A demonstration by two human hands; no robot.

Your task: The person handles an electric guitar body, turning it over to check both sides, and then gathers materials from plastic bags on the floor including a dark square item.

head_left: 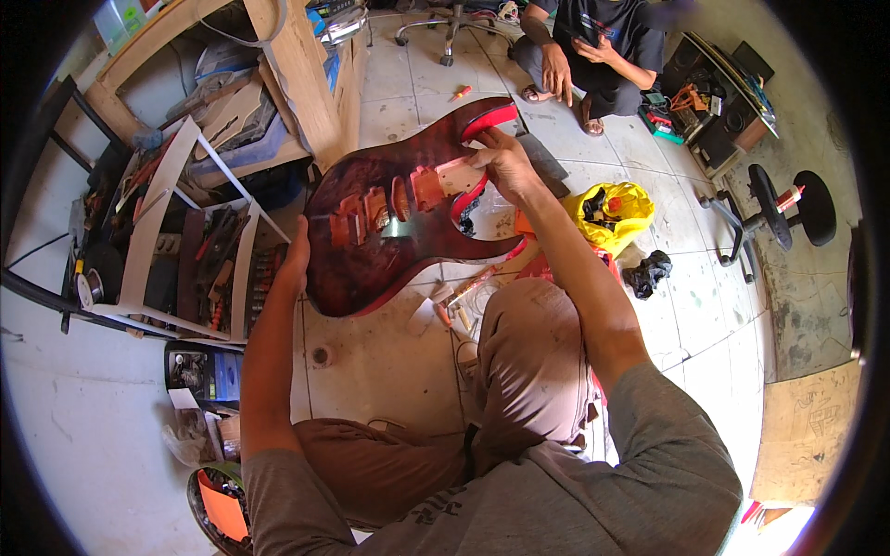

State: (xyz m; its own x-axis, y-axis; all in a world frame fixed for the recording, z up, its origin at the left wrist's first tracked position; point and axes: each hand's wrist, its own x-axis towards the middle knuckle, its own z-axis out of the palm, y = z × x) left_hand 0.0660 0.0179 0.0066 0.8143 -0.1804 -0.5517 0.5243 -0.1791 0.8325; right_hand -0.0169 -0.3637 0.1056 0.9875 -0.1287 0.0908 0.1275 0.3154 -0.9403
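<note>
Between my two hands is a dark red electric guitar body [408, 257], glossy, with bare wood showing in its routed pickup cavities and neck pocket. It is raised above the tiled floor, its horns toward the right. My left hand [297, 255] presses along the rounded bottom edge at the left, fingers mostly hidden behind it. At the neck pocket, my right hand [505, 167] grips the body between the two horns, thumb on the upper face. Light glints near the bridge cavity.
A wooden bench [320, 83] and a shelf crammed with tools [209, 264] stand at left. A yellow bag [616, 218] and black crumpled plastic [647, 273] lie at right. Another person [603, 56] squats at the back, holding a phone. Small tools [468, 287] lie beneath the guitar body.
</note>
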